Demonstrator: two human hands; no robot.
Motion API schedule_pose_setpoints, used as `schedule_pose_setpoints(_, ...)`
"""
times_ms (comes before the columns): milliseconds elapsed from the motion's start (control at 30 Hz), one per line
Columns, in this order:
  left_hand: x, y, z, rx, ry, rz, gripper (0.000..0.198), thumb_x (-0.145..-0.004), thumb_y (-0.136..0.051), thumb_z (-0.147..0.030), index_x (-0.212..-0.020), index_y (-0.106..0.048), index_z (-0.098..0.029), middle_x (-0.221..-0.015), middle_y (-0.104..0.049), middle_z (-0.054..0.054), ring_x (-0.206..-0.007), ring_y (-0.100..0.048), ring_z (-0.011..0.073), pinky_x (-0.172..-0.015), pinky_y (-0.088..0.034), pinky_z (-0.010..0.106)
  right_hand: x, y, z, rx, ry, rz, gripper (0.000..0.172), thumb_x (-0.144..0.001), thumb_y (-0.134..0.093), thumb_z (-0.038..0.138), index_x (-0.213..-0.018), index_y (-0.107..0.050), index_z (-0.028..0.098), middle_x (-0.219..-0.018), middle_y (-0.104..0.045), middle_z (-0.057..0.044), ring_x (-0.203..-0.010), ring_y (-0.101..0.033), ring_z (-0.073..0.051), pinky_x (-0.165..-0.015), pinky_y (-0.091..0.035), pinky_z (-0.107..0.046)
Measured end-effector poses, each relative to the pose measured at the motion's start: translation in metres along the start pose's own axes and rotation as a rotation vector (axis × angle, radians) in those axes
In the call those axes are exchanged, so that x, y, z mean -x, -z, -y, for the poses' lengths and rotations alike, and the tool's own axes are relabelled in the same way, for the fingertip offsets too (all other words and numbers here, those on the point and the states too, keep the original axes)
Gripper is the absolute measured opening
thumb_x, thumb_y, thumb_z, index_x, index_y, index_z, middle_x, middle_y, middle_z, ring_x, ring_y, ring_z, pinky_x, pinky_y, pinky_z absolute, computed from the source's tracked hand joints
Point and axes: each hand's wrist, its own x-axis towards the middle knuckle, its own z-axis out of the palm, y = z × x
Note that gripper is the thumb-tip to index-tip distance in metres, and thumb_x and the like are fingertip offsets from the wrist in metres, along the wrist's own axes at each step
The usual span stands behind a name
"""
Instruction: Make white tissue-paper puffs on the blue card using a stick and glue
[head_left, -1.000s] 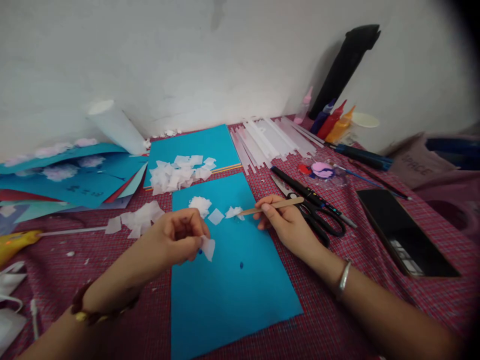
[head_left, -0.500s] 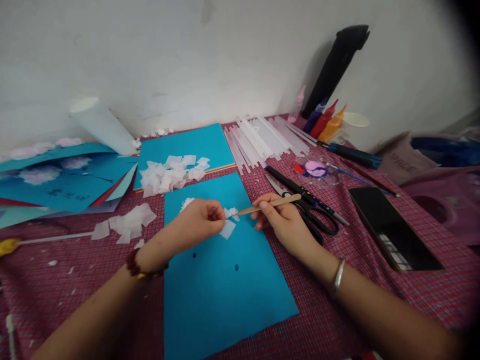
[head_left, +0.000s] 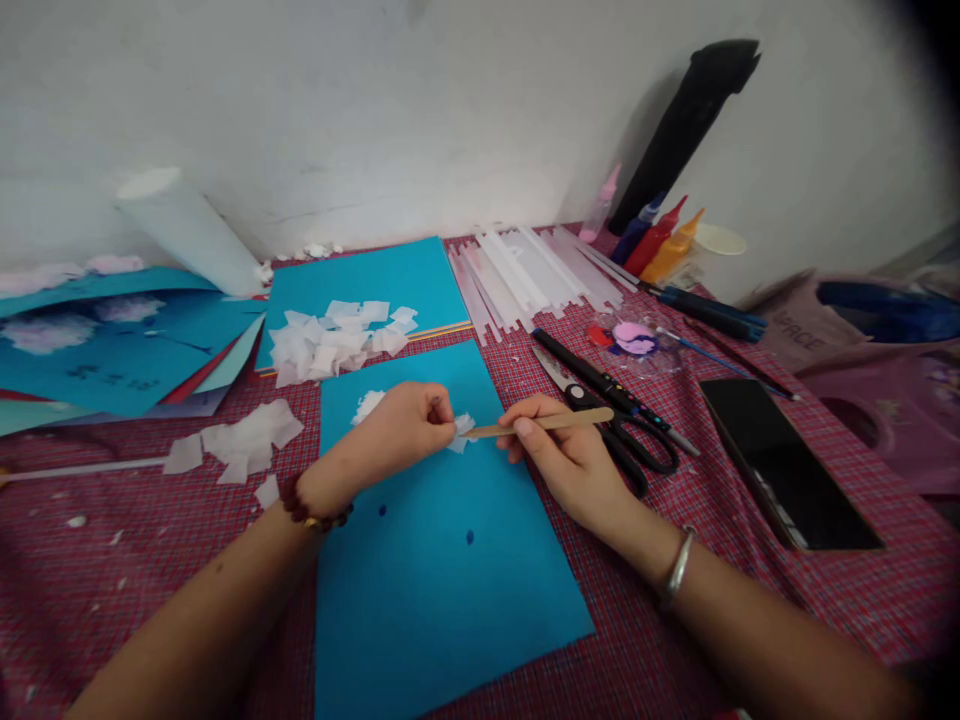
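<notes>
A blue sheet of paper point(head_left: 450, 590) lies in front of me, with two small dark blue spots on it. My right hand point(head_left: 566, 455) grips a flat wooden craft stick point(head_left: 555, 421) between thumb and fingers. The stick's far end meets a small white tissue paper square point(head_left: 463, 436) above the sheet. Fingertips of my left hand point(head_left: 405, 430) pinch that square at its left edge; the exact contact is partly hidden. Behind the left hand, a white crumpled paper patch point(head_left: 368, 405) sits on the sheet.
Loose white paper squares point(head_left: 322, 345) lie on a blue paper stack point(head_left: 375, 275), and more squares point(head_left: 247, 440) at left. To the right are scissors point(head_left: 630, 430), a dark pen point(head_left: 577, 362), a phone point(head_left: 787, 460) and a paint palette point(head_left: 660, 355). White strips point(head_left: 525, 275) lie behind.
The white square, hanging flat below my left fingertips before, is now drawn up around the stick's end. Both hands stay close together over the sheet. The view has shifted slightly.
</notes>
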Motion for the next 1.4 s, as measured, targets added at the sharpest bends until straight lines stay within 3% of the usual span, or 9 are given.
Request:
schedule_pose_setpoints(133,-0.001,0.003,0.001,-0.020,-0.024,0.011,0.010,-0.070,-0.054,-0.025,-0.063,-0.057,-0.018,-0.054,-0.057,-0.001,-0.048,-0.048,0.0111,-0.044,-0.031,0.021,0.000,-0.001,-0.005,0.168,0.056,0.034,0.019,-0.095,-0.044,0.032,-0.090,-0.060,0.021,-0.077,-0.060,-0.002,-0.069,-0.059,-0.016,-0.062,-0.046,-0.028)
schedule_pose_setpoints(300,0.008,0.025,-0.008,0.046,-0.044,-0.062,0.012,-0.073,-0.054,-0.027,-0.073,-0.062,-0.018,-0.059,-0.058,-0.002,-0.052,-0.050,0.0116,-0.047,-0.036,0.021,0.000,-0.001,-0.002,0.328,0.133,0.091,0.015,-0.095,-0.043,0.025,-0.092,-0.058,0.022,-0.081,-0.061,-0.002,-0.074,-0.060,-0.016,-0.066,-0.044,-0.029)
schedule_pose_setpoints(433,0.023,0.037,-0.008,-0.150,-0.095,-0.105,0.012,-0.077,-0.052,-0.024,-0.070,-0.061,-0.019,-0.062,-0.060,-0.002,-0.055,-0.052,0.0124,-0.052,-0.036,0.023,0.002,-0.001,0.001,0.315,0.112,0.078,0.015,-0.094,-0.045,0.026,-0.091,-0.059,0.022,-0.077,-0.060,-0.001,-0.071,-0.059,-0.017,-0.064,-0.044,-0.029)
schedule_pose_setpoints(633,0.049,0.025,0.002,-0.536,-0.140,-0.016,0.019,-0.087,-0.043,-0.024,-0.082,-0.061,-0.018,-0.086,-0.061,0.006,-0.080,-0.059,0.0209,-0.070,-0.043,0.032,-0.001,0.002,0.009,-0.089,-0.032,-0.109,0.017,-0.092,-0.048,0.030,-0.083,-0.057,0.020,-0.067,-0.061,0.000,-0.059,-0.057,-0.014,-0.058,-0.047,-0.027)
schedule_pose_setpoints(800,0.059,0.009,0.005,-0.632,-0.142,-0.041,0.019,-0.091,-0.043,-0.022,-0.093,-0.062,-0.017,-0.092,-0.060,0.007,-0.090,-0.058,0.0234,-0.077,-0.047,0.035,-0.002,0.002,0.007,-0.111,-0.079,-0.037,0.017,-0.089,-0.050,0.031,-0.081,-0.057,0.019,-0.064,-0.060,0.000,-0.059,-0.057,-0.014,-0.056,-0.046,-0.026)
schedule_pose_setpoints(967,0.050,-0.006,0.009,-0.742,-0.355,-0.119,0.016,-0.092,-0.045,-0.017,-0.094,-0.061,-0.017,-0.092,-0.059,0.007,-0.088,-0.055,0.0229,-0.076,-0.047,0.035,0.000,-0.001,-0.003,-0.056,-0.071,0.030,0.016,-0.091,-0.047,0.028,-0.083,-0.058,0.018,-0.067,-0.059,0.000,-0.063,-0.057,-0.013,-0.058,-0.045,-0.025)
schedule_pose_setpoints(1133,0.036,-0.004,0.006,-0.845,-0.504,-0.104,0.018,-0.092,-0.045,-0.018,-0.081,-0.059,-0.018,-0.082,-0.056,0.005,-0.075,-0.052,0.0210,-0.066,-0.044,0.033,0.000,-0.001,-0.006,-0.073,-0.084,0.038,0.015,-0.091,-0.047,0.026,-0.082,-0.056,0.018,-0.066,-0.059,0.001,-0.062,-0.057,-0.013,-0.058,-0.044,-0.025)
schedule_pose_setpoints(1267,0.028,-0.001,0.004,-0.845,-0.538,-0.080,0.021,-0.092,-0.047,-0.021,-0.076,-0.059,-0.017,-0.078,-0.056,0.005,-0.074,-0.052,0.0206,-0.066,-0.043,0.033,-0.001,-0.001,-0.008,-0.106,-0.087,0.041,0.015,-0.092,-0.047,0.025,-0.082,-0.056,0.018,-0.066,-0.058,0.002,-0.061,-0.056,-0.012,-0.058,-0.044,-0.025)
schedule_pose_setpoints(1400,0.022,-0.006,0.008,-0.653,-0.453,-0.104,0.017,-0.089,-0.048,-0.017,-0.080,-0.062,-0.015,-0.080,-0.058,0.005,-0.080,-0.054,0.0194,-0.071,-0.045,0.031,-0.002,-0.001,-0.011,-0.100,-0.079,0.051,0.015,-0.092,-0.047,0.026,-0.083,-0.057,0.018,-0.067,-0.059,0.001,-0.062,-0.056,-0.013,-0.059,-0.044,-0.025)
